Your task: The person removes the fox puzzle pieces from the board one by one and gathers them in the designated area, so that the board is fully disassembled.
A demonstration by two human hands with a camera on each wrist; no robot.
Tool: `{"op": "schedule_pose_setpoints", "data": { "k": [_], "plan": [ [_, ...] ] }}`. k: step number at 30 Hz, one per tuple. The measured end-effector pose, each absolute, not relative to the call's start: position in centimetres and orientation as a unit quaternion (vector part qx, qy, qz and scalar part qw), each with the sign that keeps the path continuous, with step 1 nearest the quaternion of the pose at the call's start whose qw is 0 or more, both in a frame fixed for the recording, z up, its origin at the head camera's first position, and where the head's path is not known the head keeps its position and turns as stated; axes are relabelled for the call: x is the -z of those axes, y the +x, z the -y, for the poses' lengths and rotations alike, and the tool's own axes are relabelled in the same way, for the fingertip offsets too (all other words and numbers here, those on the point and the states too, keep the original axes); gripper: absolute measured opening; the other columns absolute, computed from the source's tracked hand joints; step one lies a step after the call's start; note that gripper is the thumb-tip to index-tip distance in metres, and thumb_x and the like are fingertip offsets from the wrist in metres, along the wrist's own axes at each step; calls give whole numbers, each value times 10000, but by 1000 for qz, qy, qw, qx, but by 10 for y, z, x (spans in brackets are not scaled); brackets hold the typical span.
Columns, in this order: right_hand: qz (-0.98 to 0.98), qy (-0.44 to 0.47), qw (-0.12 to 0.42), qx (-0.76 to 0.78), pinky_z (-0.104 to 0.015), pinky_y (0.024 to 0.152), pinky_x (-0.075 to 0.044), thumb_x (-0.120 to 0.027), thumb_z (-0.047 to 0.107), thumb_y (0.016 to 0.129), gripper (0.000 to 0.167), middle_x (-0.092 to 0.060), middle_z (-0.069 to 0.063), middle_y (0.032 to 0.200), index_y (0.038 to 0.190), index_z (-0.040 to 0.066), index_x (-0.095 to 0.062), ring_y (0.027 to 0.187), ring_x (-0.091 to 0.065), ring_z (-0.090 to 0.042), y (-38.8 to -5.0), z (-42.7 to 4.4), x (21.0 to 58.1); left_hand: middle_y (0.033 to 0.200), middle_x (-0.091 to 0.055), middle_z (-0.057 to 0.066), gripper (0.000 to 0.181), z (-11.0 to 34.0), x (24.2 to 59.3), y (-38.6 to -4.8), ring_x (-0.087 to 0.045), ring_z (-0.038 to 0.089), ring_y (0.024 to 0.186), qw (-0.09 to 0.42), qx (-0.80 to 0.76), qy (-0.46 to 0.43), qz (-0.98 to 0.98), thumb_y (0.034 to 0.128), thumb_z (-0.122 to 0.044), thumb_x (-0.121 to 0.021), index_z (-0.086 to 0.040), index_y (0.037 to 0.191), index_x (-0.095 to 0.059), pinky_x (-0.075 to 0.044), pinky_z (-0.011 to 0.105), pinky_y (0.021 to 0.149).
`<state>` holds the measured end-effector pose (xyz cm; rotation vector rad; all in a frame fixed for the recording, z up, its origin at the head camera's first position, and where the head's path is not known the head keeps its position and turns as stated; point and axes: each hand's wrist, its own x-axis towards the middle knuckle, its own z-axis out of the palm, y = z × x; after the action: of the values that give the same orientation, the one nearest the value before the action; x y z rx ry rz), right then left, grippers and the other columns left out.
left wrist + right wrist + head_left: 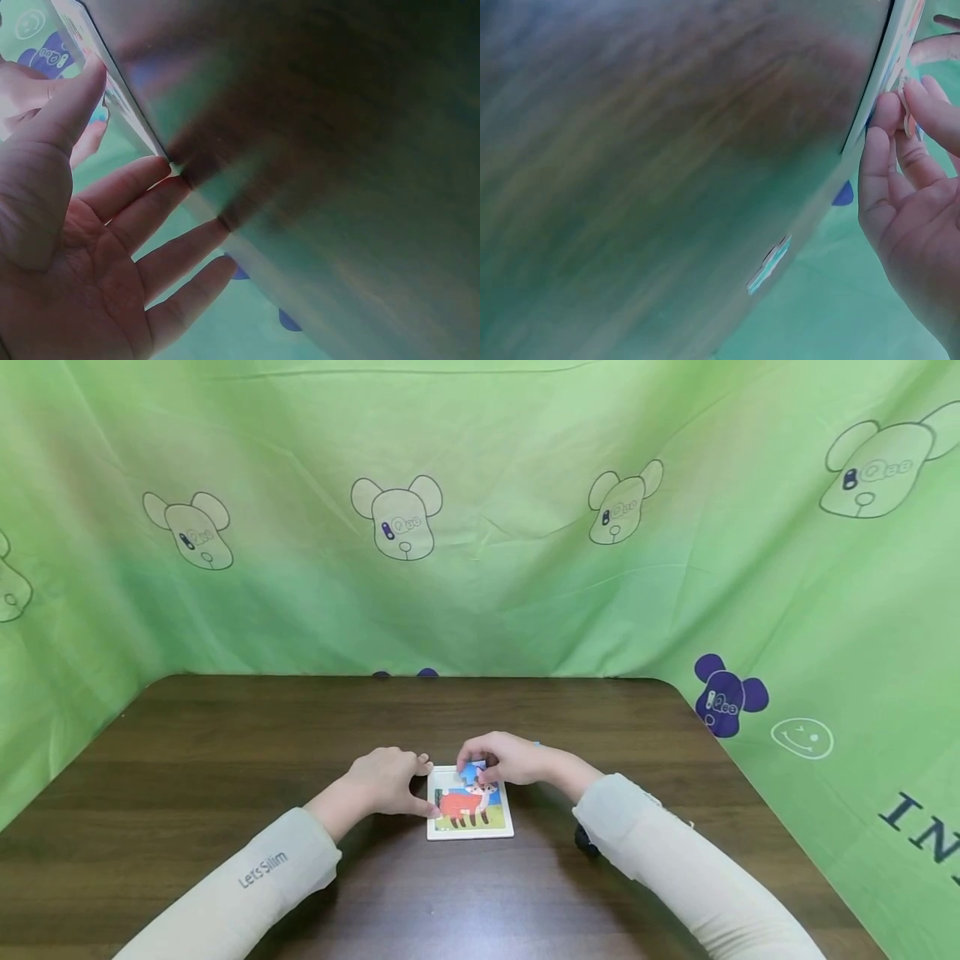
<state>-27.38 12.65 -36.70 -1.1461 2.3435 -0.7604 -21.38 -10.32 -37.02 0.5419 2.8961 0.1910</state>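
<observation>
A small white-framed puzzle board [471,834] with a red animal on a green and blue picture lies on the table. The left hand [386,782] rests at its left edge, thumb on the frame; in the left wrist view that hand [105,255] has its fingers extended. Over the board's upper part, the right hand [512,758] pinches a blue puzzle piece [470,773] between thumb and fingers. In the right wrist view the right hand [922,187] holds the piece [909,120] by its edge, tilted beside the board [870,97].
Another puzzle piece [769,265] lies on the table beyond the right hand, mostly hidden in the head view. A dark object [586,841] sits beside the right sleeve. A green printed cloth [480,610] hangs behind the brown table [247,735].
</observation>
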Motion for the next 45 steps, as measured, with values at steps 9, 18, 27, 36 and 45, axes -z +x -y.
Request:
{"op": "schedule_pose_setpoints", "data": {
  "k": [9,18,27,36,45],
  "plan": [
    [-850,-406,196,274,-241,755,-456,-627,-40,925,219,-612,-44,957,1087,98,-680,814,-505,-123,-275,-140,364,1455,-568,-8,754,104,372,-213,-575,289,1274,96,-69,182,-976,748,-642,-763,-241,1370,-621,-560,460,798],
    [-862,-389,180,271,-262,772,-460,-620,-17,937,211,-640,-33,999,1090,116,-678,824,-524,-127,-278,-157,363,1460,-564,-7,751,104,371,-213,-567,297,1285,93,-68,186,-976,754,-633,-763,-242,1378,-614,-555,471,818],
    [-874,-365,166,276,-292,791,-479,-614,-15,943,231,-656,-54,1068,1113,127,-679,842,-552,-148,-277,-181,359,1456,-568,-7,754,104,372,-213,-559,303,1296,90,-67,183,-977,760,-624,-762,-236,1388,-605,-553,478,811],
    [-877,-348,143,299,-293,773,-479,-613,-61,920,262,-670,-76,942,1157,41,-656,817,-558,-146,-279,-202,359,1459,-564,-8,751,104,372,-212,-556,304,1298,92,-69,183,-976,763,-619,-762,-237,1389,-603,-551,480,814],
    [-886,-306,106,332,-246,690,-451,-638,-98,883,279,-598,-75,832,1138,-9,-568,733,-524,-134,-285,-221,360,1454,-569,-7,737,104,372,-212,-560,301,1291,90,-71,181,-977,764,-611,-765,-236,1380,-613,-550,487,821]
  ]
}}
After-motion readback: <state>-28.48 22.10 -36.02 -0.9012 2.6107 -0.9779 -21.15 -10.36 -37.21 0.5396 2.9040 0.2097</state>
